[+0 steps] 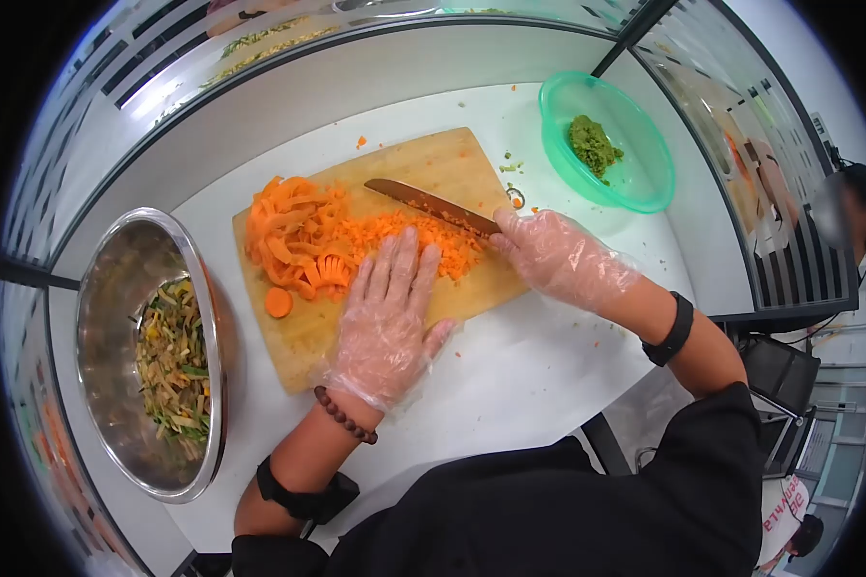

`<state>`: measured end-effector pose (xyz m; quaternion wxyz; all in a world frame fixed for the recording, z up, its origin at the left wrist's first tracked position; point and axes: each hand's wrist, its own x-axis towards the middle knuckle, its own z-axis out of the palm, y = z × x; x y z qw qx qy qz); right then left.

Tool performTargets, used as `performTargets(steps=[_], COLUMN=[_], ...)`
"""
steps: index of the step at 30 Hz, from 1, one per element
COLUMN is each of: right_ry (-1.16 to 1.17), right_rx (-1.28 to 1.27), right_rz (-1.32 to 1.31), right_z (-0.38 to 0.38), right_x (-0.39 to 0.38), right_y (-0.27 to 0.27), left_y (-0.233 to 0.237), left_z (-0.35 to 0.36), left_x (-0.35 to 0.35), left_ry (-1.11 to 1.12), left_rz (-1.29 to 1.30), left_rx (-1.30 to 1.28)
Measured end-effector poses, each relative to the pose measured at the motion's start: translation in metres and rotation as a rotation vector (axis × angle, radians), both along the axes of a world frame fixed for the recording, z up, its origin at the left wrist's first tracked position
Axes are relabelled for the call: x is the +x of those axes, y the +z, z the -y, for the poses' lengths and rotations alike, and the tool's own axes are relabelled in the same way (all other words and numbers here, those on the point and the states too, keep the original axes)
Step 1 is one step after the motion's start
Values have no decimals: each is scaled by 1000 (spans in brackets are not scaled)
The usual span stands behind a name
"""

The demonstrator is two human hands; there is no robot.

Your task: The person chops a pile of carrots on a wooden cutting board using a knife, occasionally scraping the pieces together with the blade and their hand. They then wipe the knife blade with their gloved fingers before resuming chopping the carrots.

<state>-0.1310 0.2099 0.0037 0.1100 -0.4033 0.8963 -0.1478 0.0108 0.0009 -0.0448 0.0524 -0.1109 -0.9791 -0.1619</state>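
Observation:
A wooden cutting board (452, 159) lies on the white table, with a pile of carrot strips (293, 236) on its left part and finely chopped carrot (409, 231) in the middle. My left hand (390, 317), in a clear plastic glove, lies flat with fingers spread on the board, its fingertips at the chopped carrot. My gloved right hand (558, 258) grips the handle of a knife (423, 200), whose blade points left over the chopped carrot. One round carrot slice (278, 302) lies apart near the board's left edge.
A steel bowl (115, 288) with mixed shredded vegetables stands at the left. A green plastic bowl (645, 173) holding green paste sits at the back right. Carrot bits are scattered on the table. Another person is at the far right behind a glass partition.

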Motion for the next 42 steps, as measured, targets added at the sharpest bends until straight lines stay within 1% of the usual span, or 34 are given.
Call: performTargets(steps=[2,5,7,9,12,15,18,21,24,27,30,33,36,39,42], right_ry=[-41,62,13,-5,-40,-66,-31,-36,-43,-46,-1,-34,-62,-54,-30], right_rx=[19,-53,-70,-95,25,52,26,37,40,-84,-111,-25,-56,-70,-131], right_rz=[13,-4,-8,22,10,59,60,69,7,65,-5,28,-4,49,-64], right_z=[3,-1,3,7,7,12,16,17,12,9,7,5,4,1,-4], right_x=[7,13,20,21,23,36,36,34,35,31,32,32,30,27,33], right_y=[9,-5,-18,-10,6,19,0,5,12,-10,-8,10,-8,-6,-1], left_y=[-2,1,5,8,9,8,3,5,5,3,0,1,6,19,28], left_z=[0,2,2,1,3,1,0,1,2,4,1,3,4,3,5], left_x=[1,3,5,8,11,18,18,16,16,16,17,15,16,18,16], left_ry=[2,2,3,6,18,32,22,21,18,15,12,7,3,7,19], left_rz=[-6,-30,-37,-52,-63,-44,-31,-37,-34,-47,-61,-55,-36,-5,-38], left_rx=[15,69,91,104,112,114,77,77,69,44,34,31,49,81,54])
